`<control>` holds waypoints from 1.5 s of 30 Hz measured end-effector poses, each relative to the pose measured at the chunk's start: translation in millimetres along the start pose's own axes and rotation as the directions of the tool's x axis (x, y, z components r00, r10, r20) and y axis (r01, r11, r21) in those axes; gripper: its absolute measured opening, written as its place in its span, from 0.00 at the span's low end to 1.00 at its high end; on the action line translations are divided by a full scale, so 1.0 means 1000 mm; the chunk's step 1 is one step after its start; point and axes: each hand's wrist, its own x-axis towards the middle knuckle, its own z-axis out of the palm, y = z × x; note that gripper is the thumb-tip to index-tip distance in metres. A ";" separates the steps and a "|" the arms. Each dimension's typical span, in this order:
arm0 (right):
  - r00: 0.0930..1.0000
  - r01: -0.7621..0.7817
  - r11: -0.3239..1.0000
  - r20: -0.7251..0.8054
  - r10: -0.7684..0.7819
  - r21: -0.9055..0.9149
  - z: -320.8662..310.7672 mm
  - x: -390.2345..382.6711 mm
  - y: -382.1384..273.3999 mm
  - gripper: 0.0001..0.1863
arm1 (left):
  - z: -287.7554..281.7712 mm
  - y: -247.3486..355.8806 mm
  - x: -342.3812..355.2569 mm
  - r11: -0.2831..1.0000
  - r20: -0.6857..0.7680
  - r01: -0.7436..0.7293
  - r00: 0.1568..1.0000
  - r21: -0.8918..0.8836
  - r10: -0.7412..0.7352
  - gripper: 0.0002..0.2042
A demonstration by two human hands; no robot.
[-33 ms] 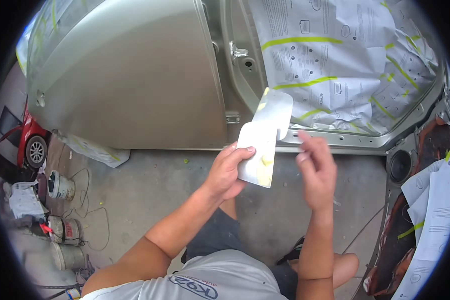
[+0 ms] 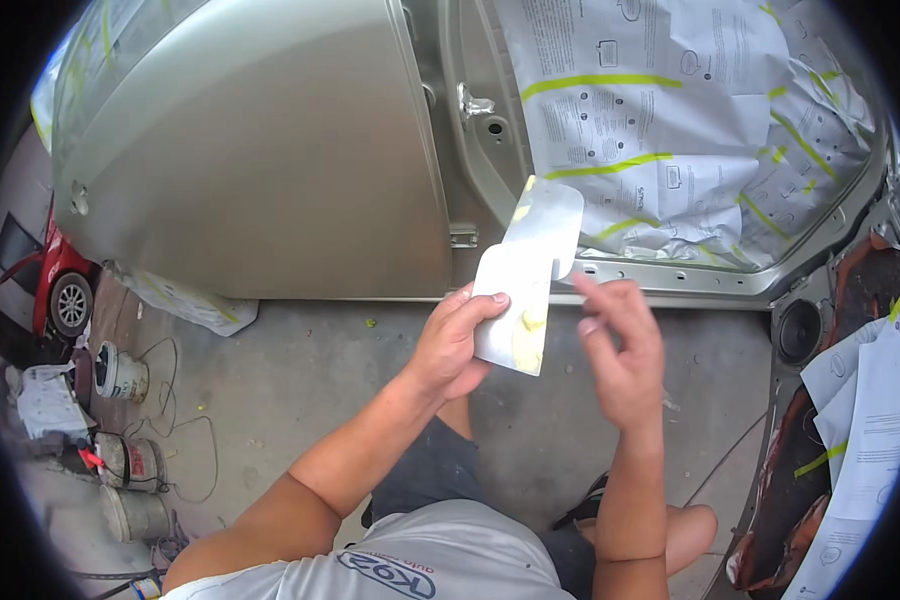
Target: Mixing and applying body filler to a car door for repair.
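My left hand (image 2: pixel 444 345) pinches flat metal putty spreaders, its thumb pressed on top of the near spreader (image 2: pixel 506 290). A far spreader (image 2: pixel 552 220) extends beyond it at an angle, partly covered by the near one. Both are shiny, with rounded corners and pale yellow filler smears along their edges. My right hand (image 2: pixel 625 355) is just right of them with its fingers apart. Its index finger stretches toward the far spreader's lower corner; whether they touch, I cannot tell. No object shows in this hand.
A beige car door panel (image 2: pixel 270 170) is ahead on the left. Masking paper with green tape (image 2: pixel 660 130) covers the opening on the right. Several dirty buckets (image 2: pixel 125 375) and a cable lie at left. A speaker (image 2: pixel 798 332) and torn trim (image 2: pixel 810 480) are at right.
My right hand has moved slightly left, bringing its index finger closer to the spreaders. My left hand keeps its hold almost unchanged.
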 end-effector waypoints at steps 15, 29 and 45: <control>0.991 0.014 0.991 0.133 0.004 -0.135 0.011 0.004 -0.008 0.21 | -0.010 -0.002 0.000 1.000 -0.019 0.012 1.000 0.011 -0.012 0.17; 0.958 0.134 0.954 0.210 -0.195 0.270 0.037 0.121 -0.040 0.19 | -0.048 -0.017 -0.030 0.999 -0.185 0.013 0.983 -0.051 -0.022 0.15; 0.915 0.397 0.907 0.146 -0.377 -0.140 0.073 0.222 -0.074 0.20 | -0.071 -0.021 -0.063 0.992 -0.267 0.071 0.959 -0.100 -0.096 0.17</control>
